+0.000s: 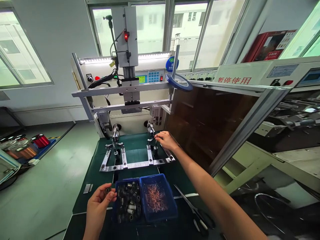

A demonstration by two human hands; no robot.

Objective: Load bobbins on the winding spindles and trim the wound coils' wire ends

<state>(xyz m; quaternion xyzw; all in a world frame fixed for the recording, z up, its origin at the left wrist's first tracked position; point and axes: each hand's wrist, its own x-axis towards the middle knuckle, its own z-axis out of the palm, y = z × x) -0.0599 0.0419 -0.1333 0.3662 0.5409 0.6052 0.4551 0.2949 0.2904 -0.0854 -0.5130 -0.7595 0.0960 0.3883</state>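
Observation:
My left hand (pixel 98 201) is closed, pinching a small dark ring-shaped part (pixel 108 190) between thumb and fingers, just left of a blue two-part box (pixel 172 200). In the box's left half lie several small dark cylindrical parts (pixel 128 196) and a few pale ones. Copper wire scraps (pixel 156 198) fill the middle of its right half. Farther forward, my right hand (pixel 167 140) is closed, its fingertips pressed together beside the right-hand metal spindle (pixel 150 128) of the machine. What they grip there is hidden or too small to name.
A metal fixture frame (pixel 137 164) stands on the green bench before the left spindle (pixel 116 133) and the right one. Scissors (pixel 193 210) lie right of the box. A brown panel (pixel 200 123) borders the right side. Small metal plates (pixel 87 188) lie at left.

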